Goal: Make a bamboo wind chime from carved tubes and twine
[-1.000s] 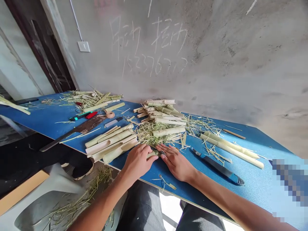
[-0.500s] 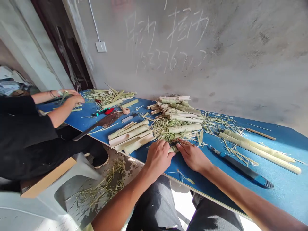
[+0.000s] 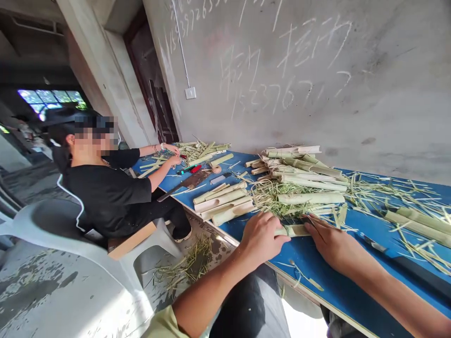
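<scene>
A short pale-green bamboo piece lies level near the front edge of the blue table. Its left end is gripped by my left hand, fingers curled over it and thumb along the near side. At its right end, my right hand holds on with fingers pressed together. A thin dark strip shows beside the right fingers; what it is I cannot make out. Just beyond both hands sits a heap of green shavings with a split bamboo length on top.
Split bamboo pieces are stacked left of my hands, and more behind. A blue-and-black utility knife lies at right. Further left are a cleaver-like blade and a tape roll. A co-worker sits at the left.
The view has swung left, bringing more of the co-worker into sight. My hands have moved apart along the bamboo piece, so more of it shows between them.
</scene>
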Tool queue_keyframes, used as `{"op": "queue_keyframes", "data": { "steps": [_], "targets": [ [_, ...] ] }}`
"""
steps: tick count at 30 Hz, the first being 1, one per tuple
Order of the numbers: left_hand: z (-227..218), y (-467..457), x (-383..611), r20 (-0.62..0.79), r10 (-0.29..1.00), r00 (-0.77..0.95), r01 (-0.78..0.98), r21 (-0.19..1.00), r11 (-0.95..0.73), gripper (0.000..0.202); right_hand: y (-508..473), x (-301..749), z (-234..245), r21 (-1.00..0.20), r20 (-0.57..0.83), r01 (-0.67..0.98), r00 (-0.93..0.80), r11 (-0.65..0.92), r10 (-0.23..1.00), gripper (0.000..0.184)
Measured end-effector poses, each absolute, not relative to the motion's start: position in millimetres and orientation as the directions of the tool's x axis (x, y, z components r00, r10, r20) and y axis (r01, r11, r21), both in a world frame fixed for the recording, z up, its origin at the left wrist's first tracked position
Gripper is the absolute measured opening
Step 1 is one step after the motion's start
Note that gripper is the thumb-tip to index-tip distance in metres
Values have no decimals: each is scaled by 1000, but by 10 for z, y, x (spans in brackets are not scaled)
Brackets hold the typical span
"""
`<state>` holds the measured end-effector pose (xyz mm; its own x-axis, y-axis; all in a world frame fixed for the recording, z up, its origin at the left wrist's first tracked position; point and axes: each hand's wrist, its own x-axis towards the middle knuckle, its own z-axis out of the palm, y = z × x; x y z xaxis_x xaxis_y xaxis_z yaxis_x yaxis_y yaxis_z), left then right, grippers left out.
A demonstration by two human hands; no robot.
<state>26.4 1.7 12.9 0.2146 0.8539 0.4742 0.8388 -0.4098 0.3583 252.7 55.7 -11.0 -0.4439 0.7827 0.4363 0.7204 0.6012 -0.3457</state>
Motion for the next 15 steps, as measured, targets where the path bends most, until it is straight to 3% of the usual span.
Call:
{"op": "queue_keyframes", "data": {
  "steps": [4, 12, 15],
  "targets": [
    [137, 26, 242, 455, 868, 198, 815, 415, -404, 26, 478, 2388, 12, -342, 360, 649, -577, 679, 733, 53],
    [96, 70, 220, 463, 867, 185, 779, 469, -416, 24, 427, 2349, 129, -287, 302, 770, -491, 569, 817, 43],
    [88, 73, 211, 465, 866, 186, 777, 470, -419, 25, 394, 2405, 168, -271, 299, 814, -437, 515, 848, 47]
  ]
}}
